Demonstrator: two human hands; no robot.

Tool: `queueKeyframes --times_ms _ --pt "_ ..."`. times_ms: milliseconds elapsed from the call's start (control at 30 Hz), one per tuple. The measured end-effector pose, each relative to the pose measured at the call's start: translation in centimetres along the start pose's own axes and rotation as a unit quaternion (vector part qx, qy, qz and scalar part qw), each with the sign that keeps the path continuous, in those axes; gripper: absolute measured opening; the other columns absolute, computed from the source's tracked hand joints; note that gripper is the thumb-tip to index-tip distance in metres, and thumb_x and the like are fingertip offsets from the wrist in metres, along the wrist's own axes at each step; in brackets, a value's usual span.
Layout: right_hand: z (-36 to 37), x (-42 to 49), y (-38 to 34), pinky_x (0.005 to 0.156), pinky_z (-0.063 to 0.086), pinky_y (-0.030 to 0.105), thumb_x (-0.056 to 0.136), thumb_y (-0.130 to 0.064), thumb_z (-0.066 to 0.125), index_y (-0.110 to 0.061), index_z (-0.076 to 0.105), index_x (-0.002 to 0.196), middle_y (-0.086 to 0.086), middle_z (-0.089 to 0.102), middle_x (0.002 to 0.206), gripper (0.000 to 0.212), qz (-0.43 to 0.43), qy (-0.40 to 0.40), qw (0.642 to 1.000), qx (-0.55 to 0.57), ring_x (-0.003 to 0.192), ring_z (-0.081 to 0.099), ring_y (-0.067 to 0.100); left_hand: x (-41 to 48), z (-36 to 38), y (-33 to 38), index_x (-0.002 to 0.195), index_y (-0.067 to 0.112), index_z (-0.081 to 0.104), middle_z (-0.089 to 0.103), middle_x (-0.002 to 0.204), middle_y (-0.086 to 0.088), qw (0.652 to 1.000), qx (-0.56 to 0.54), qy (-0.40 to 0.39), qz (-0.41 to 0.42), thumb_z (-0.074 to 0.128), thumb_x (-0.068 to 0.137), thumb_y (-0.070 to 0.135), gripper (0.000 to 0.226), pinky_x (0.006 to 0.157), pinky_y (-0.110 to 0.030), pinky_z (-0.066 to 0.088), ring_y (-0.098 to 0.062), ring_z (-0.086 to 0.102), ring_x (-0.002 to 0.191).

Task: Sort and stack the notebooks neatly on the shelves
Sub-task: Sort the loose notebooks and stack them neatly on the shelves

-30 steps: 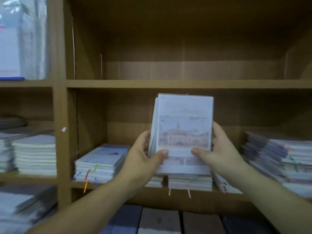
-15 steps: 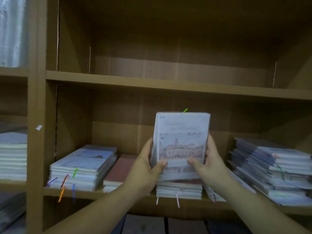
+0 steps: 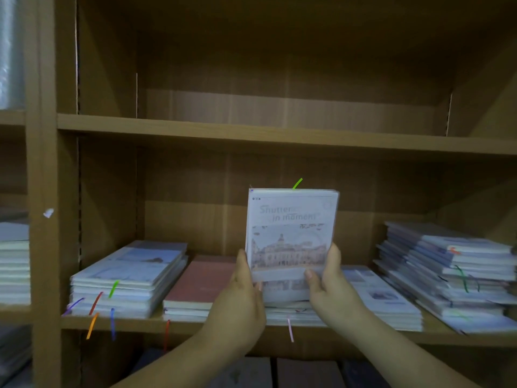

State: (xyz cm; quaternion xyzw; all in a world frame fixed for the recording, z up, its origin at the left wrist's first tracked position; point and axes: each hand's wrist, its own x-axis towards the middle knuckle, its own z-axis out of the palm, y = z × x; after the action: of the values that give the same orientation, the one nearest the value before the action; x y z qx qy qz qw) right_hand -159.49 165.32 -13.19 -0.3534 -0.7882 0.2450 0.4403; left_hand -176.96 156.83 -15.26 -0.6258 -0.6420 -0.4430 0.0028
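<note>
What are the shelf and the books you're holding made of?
The shelf looks like wood or wood-look board: brown, matte, faint grain lines. The held notebooks look like paper with slightly glossy printed covers, perhaps plastic-wrapped; thin page edges show.

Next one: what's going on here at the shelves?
A person holds a small bundle of notebooks upright in front of the middle shelf, left hand gripping its left edge and right hand its right. A green ribbon pokes out the top. The bundle stands above a low stack; whether it rests on it is unclear. A red-covered stack and a pale stack lie to the left, an untidy pile to the far right.
</note>
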Motion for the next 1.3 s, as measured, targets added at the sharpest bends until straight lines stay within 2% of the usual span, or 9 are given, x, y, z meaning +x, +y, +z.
queueKeyframes --times_ms 133,300,433,600,667,733,867,1167,1300 --pt "-0.4 0.0 0.8 0.102 0.047 0.032 0.102 -0.012 0.049 -0.039 0.011 0.148 -0.02 0.045 0.133 0.064 0.017 -0.035 0.999 0.02 0.118 0.051 0.004 -0.7 0.3 -0.1 0.159 0.031 -0.011 0.049 0.145 0.008 1.0 0.015 -0.013 -0.002 0.041 0.104 0.032 0.076 0.092 -0.037 0.055 -0.01 0.059 0.109" --pt "-0.1 0.0 0.3 0.094 0.042 0.015 0.101 -0.003 0.047 -0.038 0.013 0.149 -0.02 0.044 0.136 0.068 0.034 -0.033 0.997 0.061 0.125 0.047 0.002 -0.6 0.2 0.5 0.159 0.035 -0.003 0.046 0.146 0.014 1.0 -0.017 -0.007 -0.005 0.043 0.105 0.025 0.071 0.094 -0.027 0.051 -0.003 0.054 0.112" --pt "-0.8 0.1 -1.3 0.109 0.04 0.029 0.101 -0.005 0.051 -0.042 0.015 0.149 -0.019 0.045 0.139 0.071 0.03 -0.017 0.996 0.081 0.131 0.043 0.004 0.4 -1.6 1.0 0.158 0.044 0.007 0.042 0.15 0.017 0.997 -0.082 -0.004 0.005 0.047 0.104 0.024 0.07 0.108 -0.032 0.047 -0.002 0.047 0.129" --pt "-1.6 0.6 -5.0 0.1 0.05 0.031 0.102 -0.014 0.054 -0.048 0.027 0.148 -0.026 0.055 0.129 0.063 0.013 -0.037 0.993 0.11 0.12 0.055 0.002 0.7 -6.3 1.6 0.137 0.05 0.043 0.063 0.122 0.027 0.983 -0.181 0.006 -0.011 0.051 0.105 0.02 0.045 0.086 -0.006 0.05 0.011 0.057 0.112" --pt "-1.0 1.0 -6.4 0.09 0.053 0.027 0.101 -0.021 0.058 -0.045 0.033 0.148 -0.024 0.058 0.124 0.058 0.041 -0.04 0.992 0.116 0.113 0.058 0.004 0.4 -8.0 1.2 0.131 0.044 0.055 0.067 0.117 0.022 0.979 -0.196 0.027 -0.043 0.053 0.104 0.023 0.034 0.092 -0.023 0.057 0.001 0.063 0.109" --pt "0.3 1.3 -7.9 0.095 0.056 0.041 0.098 -0.03 0.063 -0.041 0.032 0.152 -0.015 0.058 0.13 0.063 0.088 -0.044 0.987 0.13 0.113 0.059 0.012 0.3 -9.8 0.6 0.12 0.038 0.064 0.07 0.112 0.013 0.972 -0.208 0.046 -0.096 0.054 0.104 0.027 0.022 0.091 -0.043 0.06 -0.012 0.066 0.103" --pt "3.5 1.6 -10.0 0.093 0.057 0.047 0.099 -0.03 0.062 -0.037 0.038 0.148 -0.007 0.06 0.121 0.055 0.162 -0.087 0.973 0.139 0.109 0.062 0.021 -0.6 -12.2 -0.9 0.089 0.031 0.067 0.071 0.098 0.002 0.951 -0.221 0.065 -0.206 0.058 0.102 0.033 0.016 0.092 -0.048 0.058 -0.025 0.069 0.096" --pt "7.2 3.8 -10.5 0.057 0.054 0.033 0.1 -0.03 0.061 -0.026 0.048 0.138 0.007 0.065 0.103 0.04 0.213 -0.103 0.967 0.097 0.084 0.065 0.025 0.5 -12.8 -3.0 0.119 0.014 0.057 0.058 0.106 -0.007 0.922 -0.211 0.044 -0.323 0.053 0.105 0.031 0.023 0.07 -0.035 0.064 -0.026 0.065 0.093" --pt "7.9 4.4 -9.1 0.079 0.06 0.045 0.098 -0.03 0.064 -0.019 0.049 0.138 0.01 0.068 0.106 0.044 0.234 -0.105 0.962 0.093 0.092 0.068 0.029 1.2 -12.1 -3.3 0.132 0.009 0.057 0.055 0.105 -0.007 0.92 -0.208 0.036 -0.331 0.053 0.105 0.032 0.035 0.058 -0.027 0.061 -0.027 0.069 0.09"
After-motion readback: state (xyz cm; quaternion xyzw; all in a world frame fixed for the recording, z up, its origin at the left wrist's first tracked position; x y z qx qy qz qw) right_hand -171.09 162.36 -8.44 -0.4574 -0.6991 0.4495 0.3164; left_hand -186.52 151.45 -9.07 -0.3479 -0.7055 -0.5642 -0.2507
